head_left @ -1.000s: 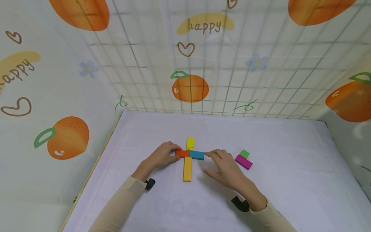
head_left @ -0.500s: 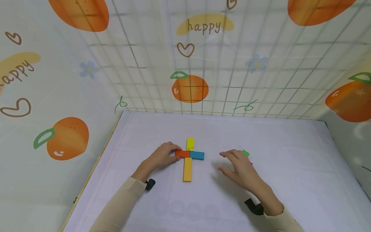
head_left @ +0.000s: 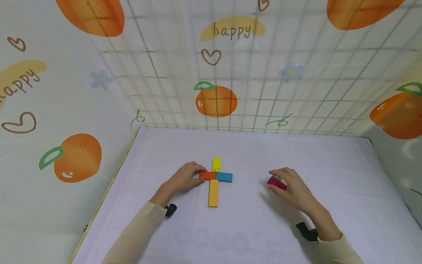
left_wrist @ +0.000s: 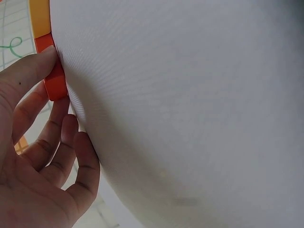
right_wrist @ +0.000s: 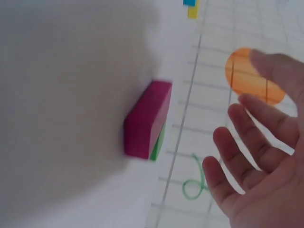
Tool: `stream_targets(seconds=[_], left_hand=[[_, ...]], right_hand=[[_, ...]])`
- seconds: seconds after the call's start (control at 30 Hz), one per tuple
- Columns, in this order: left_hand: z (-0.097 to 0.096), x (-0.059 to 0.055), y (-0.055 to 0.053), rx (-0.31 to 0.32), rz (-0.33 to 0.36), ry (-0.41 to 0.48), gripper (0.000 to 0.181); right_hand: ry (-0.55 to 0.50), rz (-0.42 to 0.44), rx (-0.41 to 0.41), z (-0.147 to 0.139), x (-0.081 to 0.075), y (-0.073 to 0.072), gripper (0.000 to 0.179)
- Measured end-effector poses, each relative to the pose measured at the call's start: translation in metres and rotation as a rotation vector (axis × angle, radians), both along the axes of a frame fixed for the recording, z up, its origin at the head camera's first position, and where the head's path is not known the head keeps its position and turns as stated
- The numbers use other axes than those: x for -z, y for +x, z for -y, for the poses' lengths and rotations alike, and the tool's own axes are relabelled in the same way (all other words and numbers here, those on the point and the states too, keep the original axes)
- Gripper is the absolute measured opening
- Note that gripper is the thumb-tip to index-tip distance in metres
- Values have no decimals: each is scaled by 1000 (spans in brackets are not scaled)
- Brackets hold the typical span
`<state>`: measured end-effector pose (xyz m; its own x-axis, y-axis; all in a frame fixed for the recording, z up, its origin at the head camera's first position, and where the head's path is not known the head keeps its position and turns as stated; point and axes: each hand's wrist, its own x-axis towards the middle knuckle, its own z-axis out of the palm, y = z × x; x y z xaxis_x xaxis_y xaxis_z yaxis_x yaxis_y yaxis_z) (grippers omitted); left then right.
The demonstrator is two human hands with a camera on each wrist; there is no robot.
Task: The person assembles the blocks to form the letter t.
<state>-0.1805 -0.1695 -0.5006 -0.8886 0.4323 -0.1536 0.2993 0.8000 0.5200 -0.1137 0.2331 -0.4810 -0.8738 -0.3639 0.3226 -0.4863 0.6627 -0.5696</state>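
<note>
My left hand (head_left: 182,178) pinches the orange-red block (head_left: 207,175) between thumb and fingers; the left wrist view shows the thumb on one side of this block (left_wrist: 56,80). Against its right end lies a blue block (head_left: 224,177). A bright yellow block (head_left: 216,164) stands behind the seam, and a long amber block (head_left: 213,193) extends toward the front, forming a cross. Off to the right, my right hand (head_left: 298,190) hovers over a magenta block (head_left: 275,182) and a green block (right_wrist: 157,144) lying together. Its fingers are spread, apart from both blocks in the right wrist view.
The blocks lie on a white tabletop (head_left: 244,227). Behind it rises a cloth with printed oranges over a wire grid (head_left: 263,88); more printed cloth (head_left: 76,110) stands at the left. A black strap (head_left: 307,231) hangs at the right wrist.
My right hand has moved right, from beside the blue block to over the magenta and green blocks. The left hand keeps its hold on the orange-red block.
</note>
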Motion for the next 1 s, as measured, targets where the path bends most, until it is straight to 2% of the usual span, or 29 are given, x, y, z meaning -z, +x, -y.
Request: stream_targets(seconds=[0.33, 0.77, 1.0], left_hand=[[0, 0, 1, 2, -4, 0, 34], [1, 4, -2, 2, 6, -17, 34], [1, 3, -2, 6, 0, -21, 34]], right_hand=[[-25, 41, -35, -27, 2, -16, 43], [-41, 286, -142, -58, 14, -49, 46], [7, 287, -225, -62, 22, -61, 47]])
